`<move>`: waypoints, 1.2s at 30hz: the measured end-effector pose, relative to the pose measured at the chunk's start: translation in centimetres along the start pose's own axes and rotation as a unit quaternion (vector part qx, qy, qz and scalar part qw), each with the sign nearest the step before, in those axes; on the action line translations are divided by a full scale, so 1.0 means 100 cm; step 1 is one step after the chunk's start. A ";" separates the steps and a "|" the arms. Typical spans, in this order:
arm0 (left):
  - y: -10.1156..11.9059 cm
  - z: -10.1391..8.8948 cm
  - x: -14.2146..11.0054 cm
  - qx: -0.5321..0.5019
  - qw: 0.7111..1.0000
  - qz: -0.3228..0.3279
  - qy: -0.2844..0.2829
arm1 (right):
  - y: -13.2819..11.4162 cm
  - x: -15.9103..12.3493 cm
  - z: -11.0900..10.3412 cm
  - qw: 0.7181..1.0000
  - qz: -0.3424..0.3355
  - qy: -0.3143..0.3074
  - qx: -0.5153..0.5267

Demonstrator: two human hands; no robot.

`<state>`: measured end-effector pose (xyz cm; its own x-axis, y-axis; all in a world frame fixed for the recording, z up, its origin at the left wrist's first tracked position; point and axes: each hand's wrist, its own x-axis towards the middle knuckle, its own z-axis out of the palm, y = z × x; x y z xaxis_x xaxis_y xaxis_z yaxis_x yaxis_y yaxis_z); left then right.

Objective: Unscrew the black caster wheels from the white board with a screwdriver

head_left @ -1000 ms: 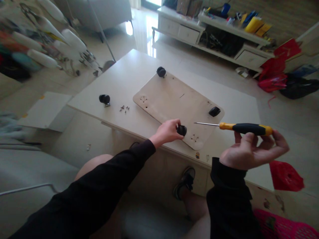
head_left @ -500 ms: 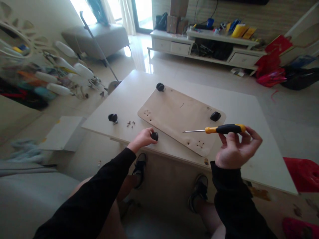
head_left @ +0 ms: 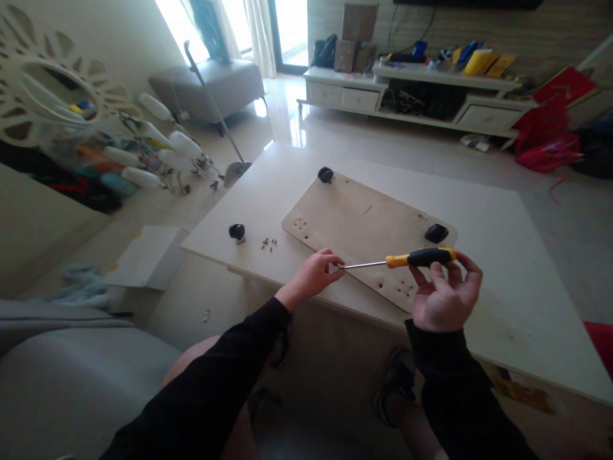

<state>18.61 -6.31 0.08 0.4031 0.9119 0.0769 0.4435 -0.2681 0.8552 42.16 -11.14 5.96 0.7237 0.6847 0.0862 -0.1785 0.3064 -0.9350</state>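
Note:
My right hand [head_left: 443, 297] is palm up and closed on the black and yellow handle of a screwdriver [head_left: 419, 257], whose shaft lies level and points left. My left hand [head_left: 312, 276] pinches its fingers together at the screwdriver's tip, over the near edge of a pale wooden board [head_left: 364, 223]. What the pinch holds is hidden. The board lies flat on a white table [head_left: 498, 268]. One black caster [head_left: 325, 174] sits at the board's far corner and another black caster [head_left: 436, 233] at its right corner, just behind the screwdriver.
A third black caster [head_left: 236, 231] stands on the table left of the board, with several small screws [head_left: 269, 243] beside it. A low white cabinet [head_left: 412, 105] runs along the far wall. Red bags [head_left: 546, 144] lie on the floor at the right.
My left hand carried a black caster off the board's near corner to the left, then came back to the screwdriver tip; that caster no longer shows. The screwdriver came lower and nearer the board.

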 end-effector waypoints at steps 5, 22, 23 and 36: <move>-0.002 0.000 -0.002 0.009 1.000 0.007 0.003 | 0.004 0.000 0.002 0.999 0.036 0.009 0.018; -0.077 -0.096 -0.019 0.289 0.900 -0.288 0.152 | 0.005 0.016 -0.006 0.999 0.036 0.019 0.016; -0.072 -0.095 -0.018 0.282 0.904 -0.279 0.159 | 0.004 0.017 -0.007 0.999 0.038 0.019 0.014; -0.033 -0.032 -0.023 0.133 0.989 -0.019 -0.068 | 0.001 0.022 -0.010 0.999 0.034 0.026 0.029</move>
<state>13.69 -6.50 -1.29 0.4783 0.8774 -0.0383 0.6475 -0.3228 0.6903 44.39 -10.25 5.67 0.7424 0.6699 0.0036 -0.2656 0.2993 -0.9164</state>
